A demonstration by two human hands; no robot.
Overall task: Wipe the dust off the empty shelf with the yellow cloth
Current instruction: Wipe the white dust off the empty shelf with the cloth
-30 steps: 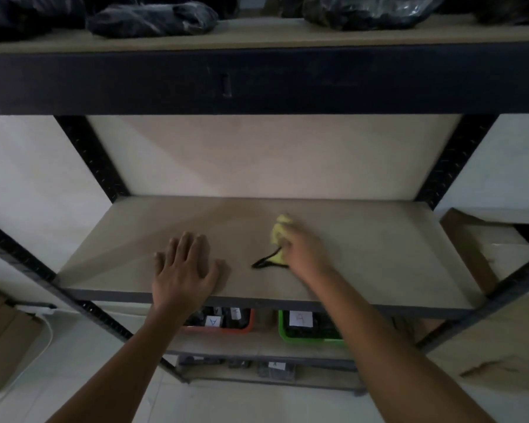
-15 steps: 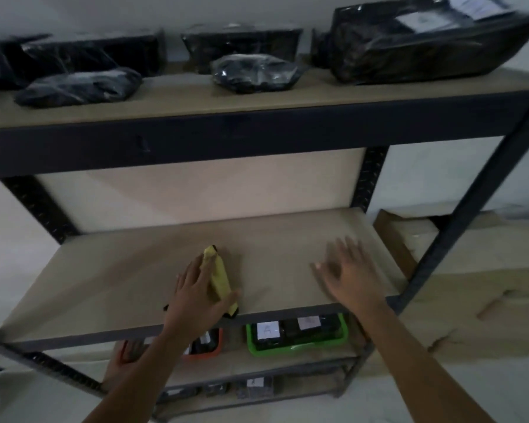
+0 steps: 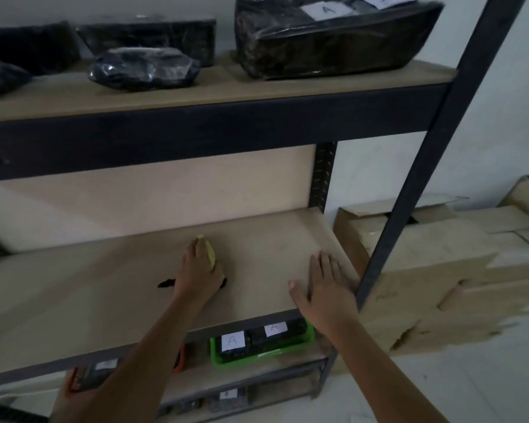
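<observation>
The yellow cloth [image 3: 209,253] lies bunched under the left hand [image 3: 197,271], near the middle of the empty shelf [image 3: 74,300]; only a strip of it shows past the fingers on the hand's far right edge. The left hand lies over it with fingers bent down around the wad, pressing it to the board. A dark strap or trim [image 3: 166,283] pokes out on the wrist side of that hand, probably part of the cloth, though the dim view leaves this unsure.

The right hand [image 3: 326,288] lies flat with fingers straight and spread, holding nothing, on the shelf's right end just beside the front upright post [image 3: 409,190].

The cloth looks soft, light and limp, so it should fold and slip under a loose hold. Judging from this, it handles best gathered into a pad beneath the palm, with the fingertips pinning its leading edge, not pinched by one corner. The board looks matte and stiff, so moderate downward pressure should drag dust along without snagging.
</observation>
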